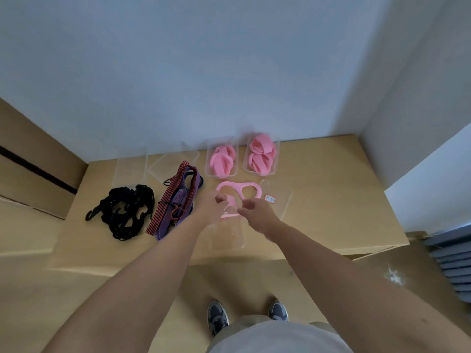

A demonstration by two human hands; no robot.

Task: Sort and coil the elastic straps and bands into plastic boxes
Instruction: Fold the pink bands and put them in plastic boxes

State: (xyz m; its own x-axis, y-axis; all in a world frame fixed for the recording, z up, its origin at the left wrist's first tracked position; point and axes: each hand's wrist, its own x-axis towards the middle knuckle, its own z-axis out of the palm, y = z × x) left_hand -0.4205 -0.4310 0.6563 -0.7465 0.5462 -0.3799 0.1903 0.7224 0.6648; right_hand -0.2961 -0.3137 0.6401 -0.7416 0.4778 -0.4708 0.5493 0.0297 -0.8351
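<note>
Pink elastic band (238,186), pinched between the left hand (216,203) and right hand (255,210) above a clear box (227,236) mid-tabletop (331,174), appears mid-coil, with tucking it into that box likely next.

Blurred fingers (221,199) over pink band (237,186)

The light was soft and a bit dim, with a cool blue look on the wall (178,72) and only faint shadows on the desk (331,187). The left hand (212,205), the right hand (257,212) and the pink band (230,185) they held looked blurry. The wide lens bent straight lines near the edges.
</note>
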